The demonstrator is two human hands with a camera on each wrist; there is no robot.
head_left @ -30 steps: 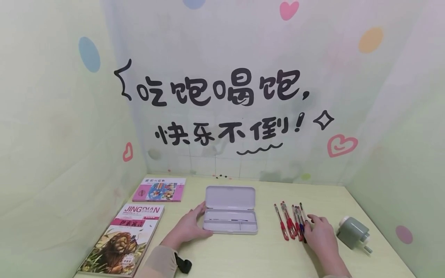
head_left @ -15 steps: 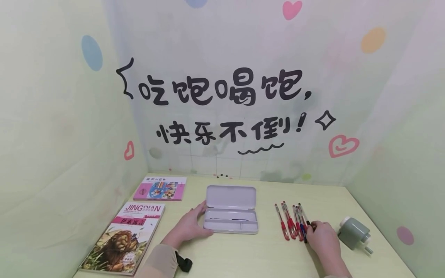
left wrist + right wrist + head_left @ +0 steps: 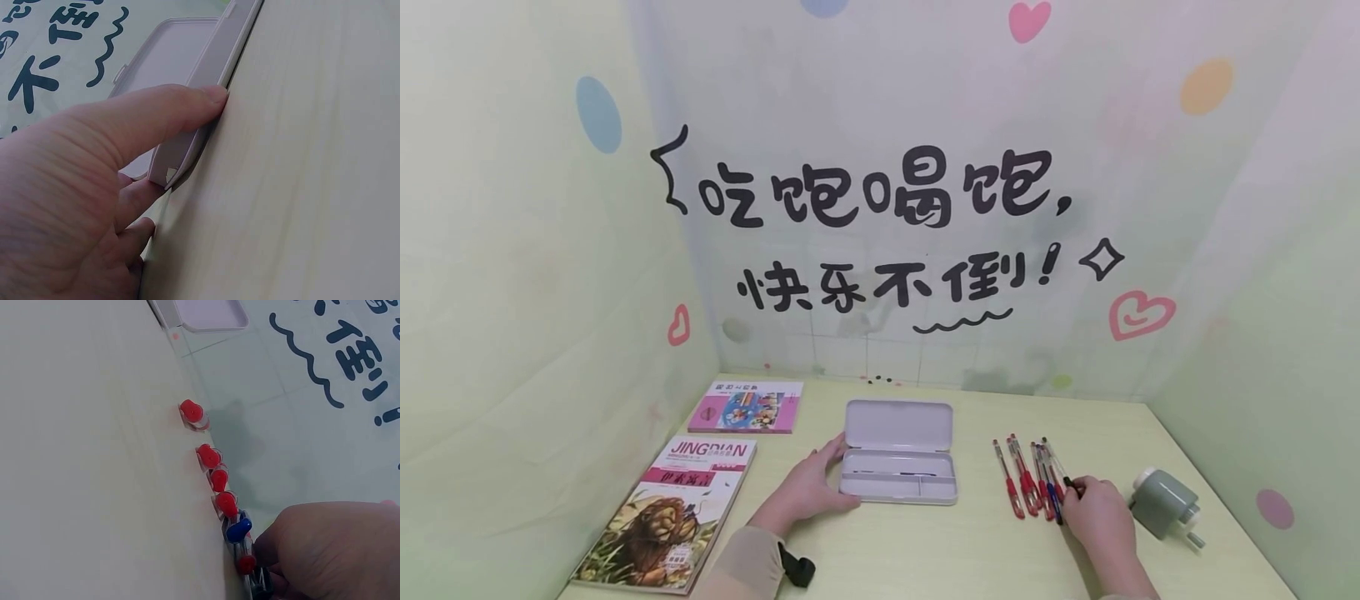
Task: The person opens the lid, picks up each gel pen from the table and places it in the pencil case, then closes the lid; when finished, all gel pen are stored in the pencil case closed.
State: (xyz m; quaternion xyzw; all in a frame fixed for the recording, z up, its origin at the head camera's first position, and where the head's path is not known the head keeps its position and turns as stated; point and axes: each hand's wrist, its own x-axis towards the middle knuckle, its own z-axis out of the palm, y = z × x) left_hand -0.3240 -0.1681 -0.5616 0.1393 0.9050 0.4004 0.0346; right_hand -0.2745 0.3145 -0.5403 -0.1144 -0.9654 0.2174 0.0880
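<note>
A pale lilac pencil case (image 3: 898, 489) stands with its lid up in the middle of the table, with one slim pen (image 3: 887, 473) inside. My left hand (image 3: 811, 490) grips its left end; in the left wrist view the thumb lies along the front wall and the fingers go round the corner. To the right, several red pens (image 3: 1015, 496), a blue pen (image 3: 1051, 493) and a black pen (image 3: 1057, 463) lie side by side. My right hand (image 3: 1101, 517) is at the right end of this row, its curled fingers pinching the black pen; the fingertips are partly hidden.
A grey-green crank pencil sharpener (image 3: 1163, 502) lies right of my right hand. On the left are a large lion-cover book (image 3: 662, 517) and a smaller pink book (image 3: 745, 408). A printed cloth wall (image 3: 880, 358) bounds the table's back.
My right hand has shifted slightly right along the pens, so the blue and black pens show more. The left hand stays on the pencil case.
</note>
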